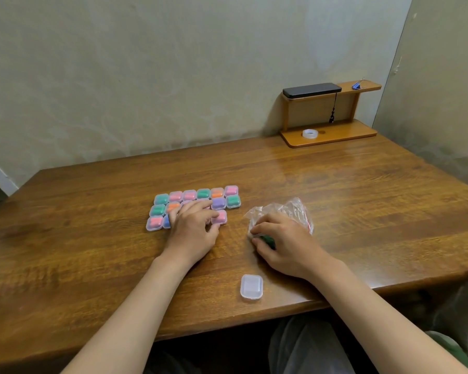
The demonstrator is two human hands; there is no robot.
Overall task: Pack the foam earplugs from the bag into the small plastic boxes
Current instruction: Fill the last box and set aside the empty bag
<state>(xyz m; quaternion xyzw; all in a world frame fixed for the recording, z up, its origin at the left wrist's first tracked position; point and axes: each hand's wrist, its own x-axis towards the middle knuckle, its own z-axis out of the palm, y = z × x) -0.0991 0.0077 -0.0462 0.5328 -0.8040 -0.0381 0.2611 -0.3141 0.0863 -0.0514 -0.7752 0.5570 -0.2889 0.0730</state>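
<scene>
Several small clear plastic boxes [203,193] filled with coloured foam earplugs lie in rows on the wooden table [92,265]. My left hand [193,228] rests flat over the middle of the rows, its fingers touching a pink-filled box [220,217]. A crumpled clear bag [289,211] lies to the right. My right hand [284,244] is at the bag's near end, fingers pinched on green earplugs [268,240]. One empty closed box [251,286] sits near the table's front edge.
A small wooden shelf [333,133] stands at the back right against the wall, with a black device [311,90] on top, a tape roll [310,133] on its base and a blue clip [357,85].
</scene>
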